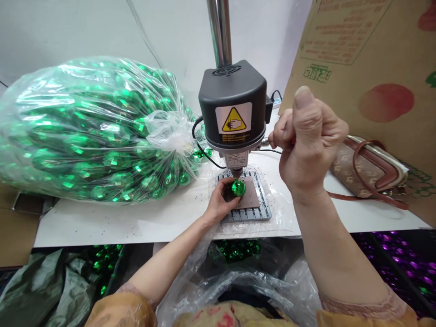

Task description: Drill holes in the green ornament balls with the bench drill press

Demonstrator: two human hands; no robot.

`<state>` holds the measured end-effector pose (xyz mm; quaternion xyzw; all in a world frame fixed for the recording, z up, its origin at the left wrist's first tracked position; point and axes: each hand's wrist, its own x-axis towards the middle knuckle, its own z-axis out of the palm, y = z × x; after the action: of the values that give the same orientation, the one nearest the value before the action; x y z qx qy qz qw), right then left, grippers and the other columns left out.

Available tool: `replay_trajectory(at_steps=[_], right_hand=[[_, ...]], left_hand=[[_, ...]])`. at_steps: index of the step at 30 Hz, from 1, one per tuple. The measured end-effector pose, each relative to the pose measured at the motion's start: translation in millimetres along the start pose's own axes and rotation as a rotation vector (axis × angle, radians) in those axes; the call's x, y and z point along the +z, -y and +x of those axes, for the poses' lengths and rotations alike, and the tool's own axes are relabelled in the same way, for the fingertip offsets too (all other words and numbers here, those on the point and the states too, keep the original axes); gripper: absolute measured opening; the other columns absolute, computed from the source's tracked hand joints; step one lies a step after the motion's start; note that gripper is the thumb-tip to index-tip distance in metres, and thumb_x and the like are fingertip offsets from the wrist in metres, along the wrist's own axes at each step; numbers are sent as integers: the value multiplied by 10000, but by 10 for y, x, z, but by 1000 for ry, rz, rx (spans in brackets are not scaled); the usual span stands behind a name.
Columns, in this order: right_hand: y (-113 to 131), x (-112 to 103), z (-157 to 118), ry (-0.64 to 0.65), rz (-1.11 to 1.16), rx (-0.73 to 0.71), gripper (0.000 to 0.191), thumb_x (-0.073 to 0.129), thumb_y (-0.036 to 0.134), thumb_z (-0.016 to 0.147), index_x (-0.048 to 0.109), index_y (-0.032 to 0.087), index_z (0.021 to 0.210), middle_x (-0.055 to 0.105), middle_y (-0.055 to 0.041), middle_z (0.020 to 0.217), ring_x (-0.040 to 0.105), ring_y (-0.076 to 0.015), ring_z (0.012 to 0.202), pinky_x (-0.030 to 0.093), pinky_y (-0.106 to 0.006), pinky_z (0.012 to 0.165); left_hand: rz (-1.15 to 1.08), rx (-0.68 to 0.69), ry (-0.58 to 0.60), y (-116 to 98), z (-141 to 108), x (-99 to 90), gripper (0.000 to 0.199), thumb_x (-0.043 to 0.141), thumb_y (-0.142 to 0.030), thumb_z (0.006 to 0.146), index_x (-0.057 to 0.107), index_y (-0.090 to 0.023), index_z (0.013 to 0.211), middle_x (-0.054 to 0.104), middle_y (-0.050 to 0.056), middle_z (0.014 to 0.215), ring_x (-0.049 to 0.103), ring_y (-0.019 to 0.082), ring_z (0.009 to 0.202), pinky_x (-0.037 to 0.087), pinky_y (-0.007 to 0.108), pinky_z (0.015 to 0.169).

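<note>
A small bench drill press (233,106) with a black motor housing and a yellow warning label stands on the table. Under its chuck (237,172), my left hand (220,202) pinches a shiny green mirrored ball (238,187) between thumb and fingers. The ball rests over a brown pad (250,197) on the slotted grey base plate (265,211). The drill bit's tip meets the top of the ball; whether it has entered I cannot tell. Right of the motor housing, my right hand (306,136) is closed around the press's lever handle, mostly hidden by the fingers.
A big clear bag (91,131) full of green balls lies at the left. At the right stand a cardboard box (350,86) and a brown handbag (371,168). Dark crumbs dot the white table (136,222). Below its edge are green balls (238,249) and purple ones (398,254).
</note>
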<state>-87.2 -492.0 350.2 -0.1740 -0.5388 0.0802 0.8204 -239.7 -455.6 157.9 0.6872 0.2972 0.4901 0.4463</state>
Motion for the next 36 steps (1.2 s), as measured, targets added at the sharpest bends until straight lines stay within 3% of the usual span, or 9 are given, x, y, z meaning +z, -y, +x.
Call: replay_trajectory(at_steps=[5, 18, 36], right_hand=[[2, 13, 1, -16, 51, 4, 481, 610, 314, 893, 360, 190, 501, 266, 55, 439, 330, -62, 390, 244, -257, 394], [-13, -96, -273, -50, -6, -76, 490, 577, 253, 902, 344, 166, 480, 263, 68, 423, 332, -38, 384, 288, -237, 415], [-168, -212, -433, 54, 89, -281, 441, 546, 72, 799, 256, 134, 472, 312, 56, 432, 290, -23, 405, 286, -235, 449]], left_hand=[[-55, -34, 10, 23, -23, 22, 547, 820, -293, 714, 564, -211, 1191, 601, 89, 1278, 562, 249, 1214, 433, 402, 1068], [-132, -62, -21, 8, 11, 82, 514, 837, -302, 711, 581, -197, 1144, 669, 88, 1161, 634, 224, 1096, 493, 369, 966], [-147, -59, -39, 51, 3, 79, 519, 843, -318, 700, 589, -195, 1135, 658, 93, 1180, 619, 237, 1121, 473, 401, 1009]])
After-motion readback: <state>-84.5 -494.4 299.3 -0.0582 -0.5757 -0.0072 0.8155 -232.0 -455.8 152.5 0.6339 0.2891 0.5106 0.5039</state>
